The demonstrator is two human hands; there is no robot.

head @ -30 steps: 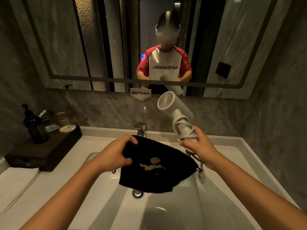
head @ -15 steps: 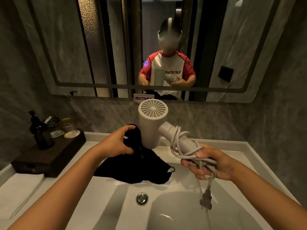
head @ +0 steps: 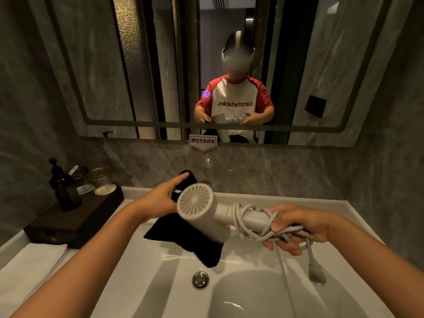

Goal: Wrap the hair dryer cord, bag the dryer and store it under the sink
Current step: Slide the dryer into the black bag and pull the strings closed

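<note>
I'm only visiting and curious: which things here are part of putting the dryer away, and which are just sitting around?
Part of the job:
white hair dryer, gripped by the right hand
grey cord wound round its handle, plug dangling
black cloth bag, held by the left hand

Just lying about:
dark pump bottle
glass jars on a dark wooden tray
folded white towel
</note>
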